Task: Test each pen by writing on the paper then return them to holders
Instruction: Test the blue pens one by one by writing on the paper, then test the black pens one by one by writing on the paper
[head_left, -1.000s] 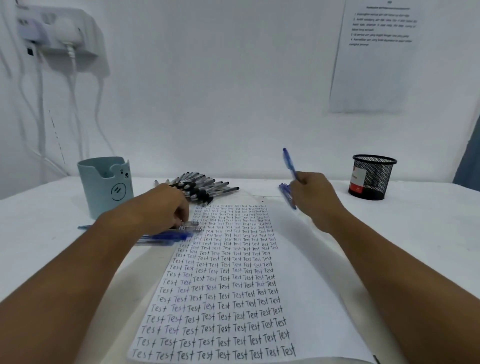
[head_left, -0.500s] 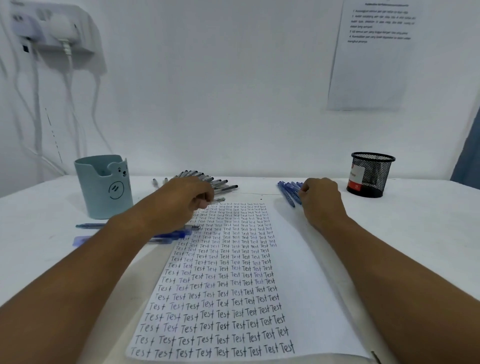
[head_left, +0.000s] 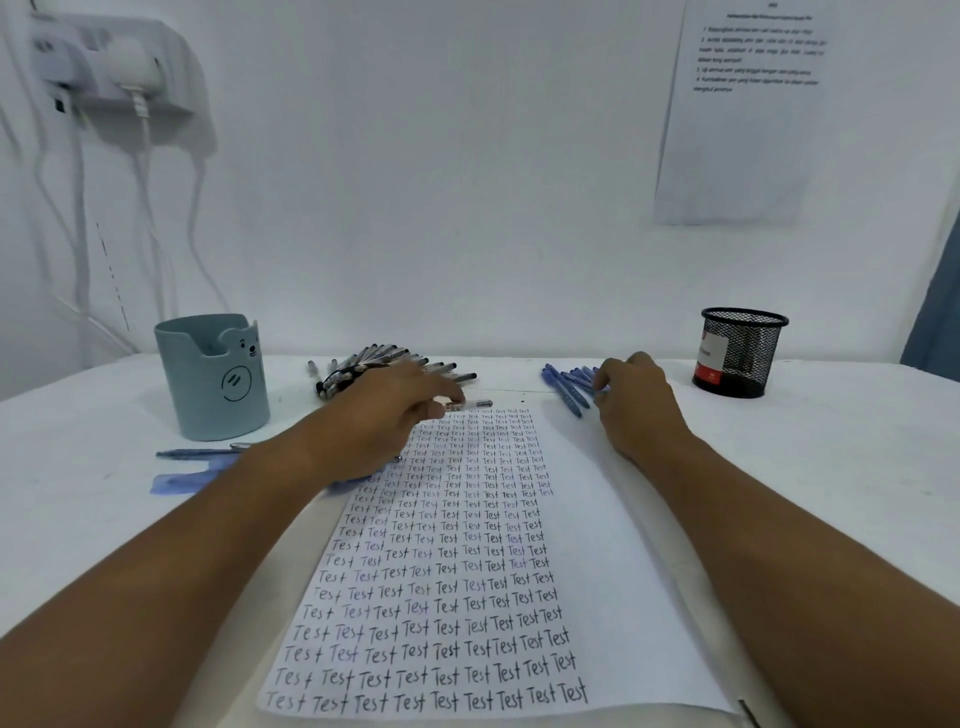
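Observation:
A white paper covered in rows of "Test" lies in front of me. My left hand is at its top left corner and pinches a clear pen with a black tip, which points right. Behind that hand lies a pile of black pens. My right hand is at the paper's top right, fingertips resting on a row of blue pens; I see no pen gripped in it. A light blue bear holder stands at the left, a black mesh holder at the right.
Left of the paper, partly under my left forearm, lie a blue pen and another blurred blue pen. A white wall runs close behind the table, with a power strip and cables at the upper left and a printed sheet at the upper right.
My right hand lowered the blue pen it held upright onto the blue row and let it go. My left hand moved from the blue pens at left up to the paper's top, now pinching a pen.

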